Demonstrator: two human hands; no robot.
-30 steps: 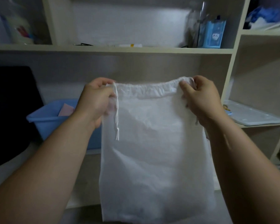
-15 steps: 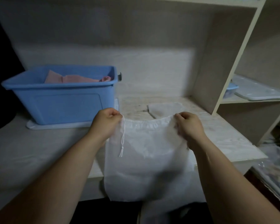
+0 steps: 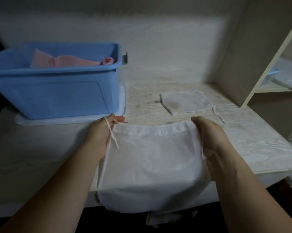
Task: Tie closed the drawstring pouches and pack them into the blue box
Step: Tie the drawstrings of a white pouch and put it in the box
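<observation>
Both hands pinch the gathered top hem of a large white drawstring pouch (image 3: 150, 165): left hand (image 3: 102, 133) closed on the left corner w/ the cord (image 3: 112, 132) draped across its fingers, right hand (image 3: 207, 133) closed on the right corner. Pouch lies mouth-away on the pale wooden desk (image 3: 158, 106), its bottom edge hanging over the near edge; mouth is spread wide, not cinched. A 2nd, smaller white pouch (image 3: 186, 101) lies flat farther back, apart from the first, its cord trailing to the right; whether it is tied cannot be told. Blue box (image 3: 54, 91) stands at left-rear on a pale lid/tray (image 3: 122, 105), just beyond the left hand, w/ pink cloth (image 3: 71, 60) already inside.

Step in hand (judged): laying out the big pouch, prior to closing. Next move calls for pulling the cords on both sides to gather the hem, then knotting, before folding the pouch small enough to fit the box. Thin, floppy fabric; likely to slide off the edge if let go.
</observation>
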